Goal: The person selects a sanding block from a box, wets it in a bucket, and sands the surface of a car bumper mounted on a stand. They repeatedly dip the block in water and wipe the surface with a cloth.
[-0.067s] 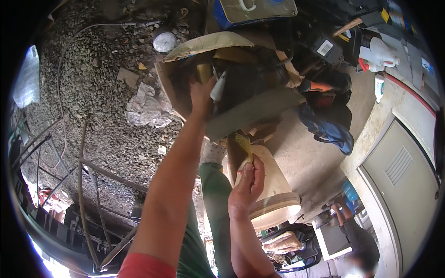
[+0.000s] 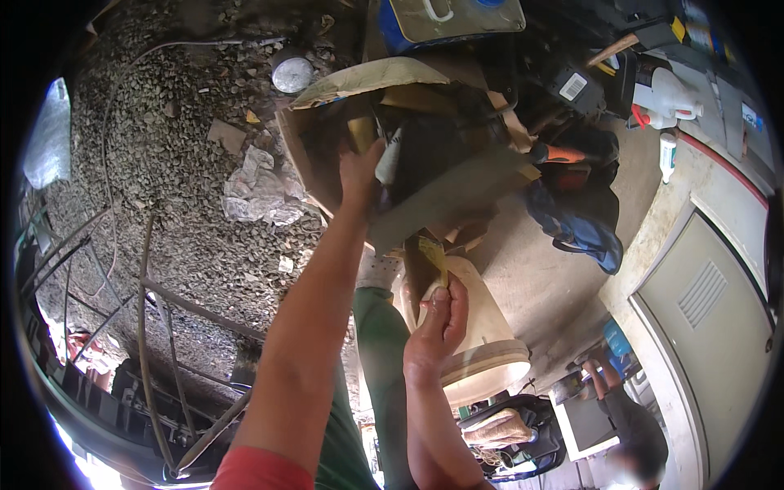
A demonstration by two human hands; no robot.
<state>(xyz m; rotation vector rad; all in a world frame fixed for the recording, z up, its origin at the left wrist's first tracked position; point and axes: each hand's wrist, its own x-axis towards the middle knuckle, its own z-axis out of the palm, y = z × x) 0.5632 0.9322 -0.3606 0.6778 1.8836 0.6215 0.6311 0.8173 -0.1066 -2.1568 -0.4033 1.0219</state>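
My left hand [image 2: 360, 173] reaches into an open cardboard box [image 2: 300, 155], thumb and fingers on either side of a yellowish block-shaped piece [image 2: 361, 135]; shadow hides some of the fingertips. Right beside that hand lies a white tube-like container [image 2: 390, 157] with dark marks. My right hand [image 2: 437, 327] is lower and closer to me, its thumb and fingers pinching the lower end of a flat brown piece with a yellow edge [image 2: 428, 260]. A grey flap [image 2: 449, 196], smeared by motion, slants across the near side of the box.
A cream bucket [image 2: 482, 322] lies tipped beside my right hand. Crumpled plastic [image 2: 260, 189] rests on gravel to the left. Ahead is a blue-sided container [image 2: 457, 20]; a dark blue bag [image 2: 576, 224] lies right. Another person [image 2: 637, 425] is at the lower right.
The grey flap has shifted slightly and is more blurred. My left hand has moved very slightly to the right in the picture; my right hand keeps its grip.
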